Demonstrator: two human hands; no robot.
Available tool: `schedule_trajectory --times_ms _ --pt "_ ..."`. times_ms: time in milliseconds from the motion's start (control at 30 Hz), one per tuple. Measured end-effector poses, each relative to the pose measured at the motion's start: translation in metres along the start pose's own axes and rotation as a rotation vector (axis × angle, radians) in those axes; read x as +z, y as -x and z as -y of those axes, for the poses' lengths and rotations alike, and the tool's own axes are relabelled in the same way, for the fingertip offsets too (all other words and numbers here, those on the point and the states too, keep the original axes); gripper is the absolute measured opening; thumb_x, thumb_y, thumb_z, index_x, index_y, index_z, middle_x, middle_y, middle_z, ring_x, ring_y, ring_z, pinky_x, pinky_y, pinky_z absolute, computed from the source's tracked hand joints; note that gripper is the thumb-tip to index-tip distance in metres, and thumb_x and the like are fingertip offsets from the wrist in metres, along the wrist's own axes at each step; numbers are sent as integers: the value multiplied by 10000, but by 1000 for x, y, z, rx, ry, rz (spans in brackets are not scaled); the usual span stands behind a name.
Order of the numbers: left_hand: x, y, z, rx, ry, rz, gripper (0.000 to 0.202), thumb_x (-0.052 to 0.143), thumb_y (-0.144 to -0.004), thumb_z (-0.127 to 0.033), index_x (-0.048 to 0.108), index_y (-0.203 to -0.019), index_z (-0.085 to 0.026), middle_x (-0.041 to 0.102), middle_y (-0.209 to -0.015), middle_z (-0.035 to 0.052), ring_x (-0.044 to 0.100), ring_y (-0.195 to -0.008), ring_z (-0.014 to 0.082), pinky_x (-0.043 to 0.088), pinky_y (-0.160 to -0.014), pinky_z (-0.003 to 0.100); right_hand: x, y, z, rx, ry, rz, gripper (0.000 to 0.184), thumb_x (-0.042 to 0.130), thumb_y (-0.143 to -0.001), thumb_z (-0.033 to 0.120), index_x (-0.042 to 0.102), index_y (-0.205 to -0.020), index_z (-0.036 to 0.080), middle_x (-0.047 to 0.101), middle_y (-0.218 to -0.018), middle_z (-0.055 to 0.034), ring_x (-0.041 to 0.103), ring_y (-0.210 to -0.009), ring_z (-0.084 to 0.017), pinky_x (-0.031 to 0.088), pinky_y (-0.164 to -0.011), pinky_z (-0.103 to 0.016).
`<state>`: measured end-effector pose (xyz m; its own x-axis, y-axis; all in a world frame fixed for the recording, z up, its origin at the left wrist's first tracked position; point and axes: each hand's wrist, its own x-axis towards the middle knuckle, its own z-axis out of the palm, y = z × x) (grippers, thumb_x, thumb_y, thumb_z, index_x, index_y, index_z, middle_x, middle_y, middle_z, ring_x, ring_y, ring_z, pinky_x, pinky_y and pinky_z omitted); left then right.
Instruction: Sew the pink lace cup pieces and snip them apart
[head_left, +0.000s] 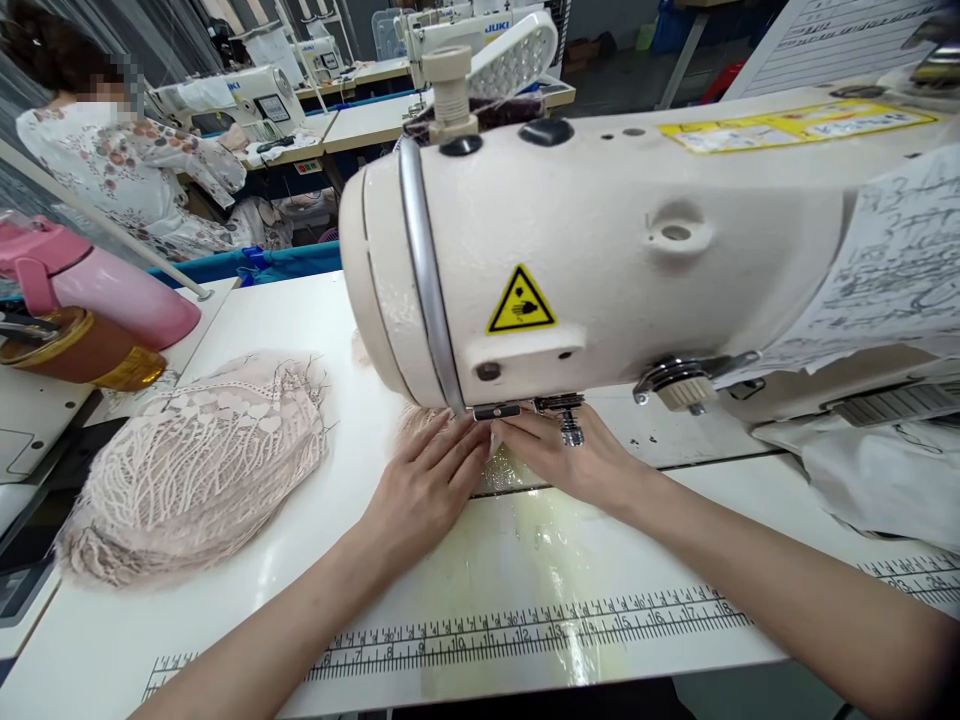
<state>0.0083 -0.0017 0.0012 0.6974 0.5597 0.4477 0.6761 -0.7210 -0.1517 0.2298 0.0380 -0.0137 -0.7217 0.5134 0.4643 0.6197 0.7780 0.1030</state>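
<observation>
A white sewing machine (600,240) leans across the view, with its head above both my hands. My left hand (431,480) lies flat on a pale pink lace piece (412,424), fingers stretched toward the needle area. From the right, my right hand (577,455) reaches beneath the head, its fingers drawn together at the edge of the same cloth. Metal fittings cover part of those fingers, and the needle and presser foot are hidden. Left of my hands lies a heap of pale pink lace pieces (202,470) with frayed edges.
A printed ruler (525,632) runs along the table's front edge. At left stand a pink bottle (112,285) and an amber cup (82,350). White cloth (855,470) lies at right. A person in a floral top (127,170) sits beyond, near other sewing machines (232,95).
</observation>
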Motion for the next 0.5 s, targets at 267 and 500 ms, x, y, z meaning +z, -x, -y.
schedule_trajectory --times_ms 267,500 --pt "-4 2 5 11 47 11 200 462 -927 -95 642 -1015 -89 677 -1189 105 631 -1127 224 510 -1026 394 -17 -11 14 -48 160 -38 418 348 -868 -27 677 -1005 190 710 -1070 -5 623 -697 -133 434 -584 -310" --pt "-6 1 7 -64 48 27 186 447 -914 -104 622 -977 -116 683 -1178 106 651 -1094 218 511 -1016 401 -7 -10 21 11 46 -71 274 433 -889 30 638 -964 197 700 -1021 -20 604 -792 -135 381 -594 -304"
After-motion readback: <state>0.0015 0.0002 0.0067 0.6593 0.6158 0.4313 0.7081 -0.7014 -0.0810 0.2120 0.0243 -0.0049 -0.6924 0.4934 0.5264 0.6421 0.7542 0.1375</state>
